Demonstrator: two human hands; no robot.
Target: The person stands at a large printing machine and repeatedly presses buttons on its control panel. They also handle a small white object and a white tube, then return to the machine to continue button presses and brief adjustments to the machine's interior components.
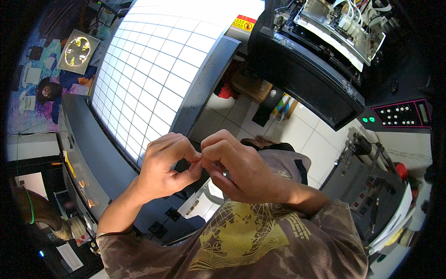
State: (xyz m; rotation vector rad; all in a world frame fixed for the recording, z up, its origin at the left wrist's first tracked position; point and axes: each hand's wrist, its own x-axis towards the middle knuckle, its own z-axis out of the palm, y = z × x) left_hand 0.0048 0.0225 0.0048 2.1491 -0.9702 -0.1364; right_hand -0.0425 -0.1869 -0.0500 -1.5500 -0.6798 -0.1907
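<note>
Left hand (165, 162) and right hand (241, 165) meet, fingertips pinched closed; I can't tell if anything's between; the lit table (148, 65) sits at eleven o'clock; seemingly fine finger-work, next wanting a steady pinch

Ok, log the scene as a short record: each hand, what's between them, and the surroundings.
Left hand: fingers curled, fingertips at the right hand's
Right hand: fingers curled, fingertips at the left hand's
Between fingertips: any small item, cannot tell
Ahead, left: bright white gridded panel
Ahead, right: black machine, white tubing above
Far right: button panel, two green lights
Below: pale floor tiles
</note>
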